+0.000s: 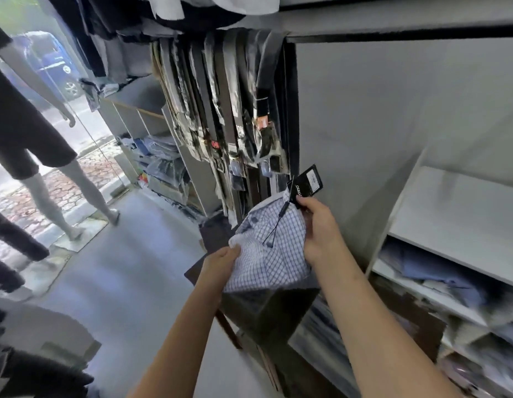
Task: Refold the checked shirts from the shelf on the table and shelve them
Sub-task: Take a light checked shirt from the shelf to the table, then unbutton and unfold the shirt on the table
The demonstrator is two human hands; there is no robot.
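A white cotton shirt with a fine blue check is bunched and held up in the air between both hands, above the dark brown wooden table, whose top shows beneath and behind it. The left hand grips the shirt's left edge, thumb on top and fingers curled under the cloth. The right hand holds the shirt's right side and pinches a black card hang tag between thumb and fingers; a thin black cord runs from the tag down across the cloth. To the right stands a white shelf unit, with loosely folded blue and pale shirts lying on its lower boards. Behind the shirt hangs a row of dark belts in clear plastic sleeves. Further left, on the grey floor, a white mannequin in dark shorts stands by the glass shopfront.
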